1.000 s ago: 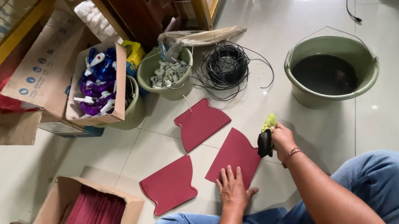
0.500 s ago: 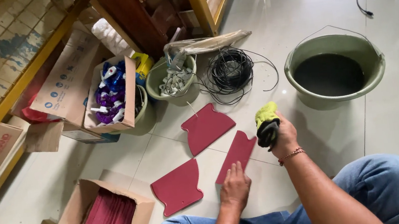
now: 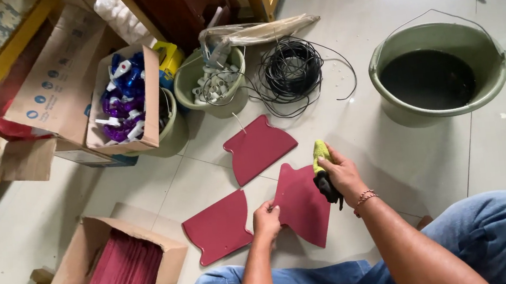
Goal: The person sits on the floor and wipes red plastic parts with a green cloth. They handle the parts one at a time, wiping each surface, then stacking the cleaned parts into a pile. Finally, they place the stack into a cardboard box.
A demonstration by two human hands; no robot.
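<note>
My left hand (image 3: 266, 219) grips the left edge of a dark red flat board (image 3: 303, 203), tilting it up off the tiled floor. My right hand (image 3: 340, 173) holds a wadded yellow-green and black cloth (image 3: 321, 167) against the board's upper right edge. Two more dark red boards lie flat on the floor: one (image 3: 219, 226) just left of my left hand, another (image 3: 257, 148) further away. My knees in blue jeans are at the bottom.
An open cardboard box (image 3: 71, 277) with several stacked red boards sits bottom left. A green bucket (image 3: 498, 66) of dark liquid stands at right. Further off are a black wire coil (image 3: 291, 73), a green tub of white fittings (image 3: 186, 86), and a box of spray nozzles (image 3: 153, 102).
My left hand shifted from lying on the board to gripping its left edge and has turned the board. My right hand lowered the cloth onto the board.
</note>
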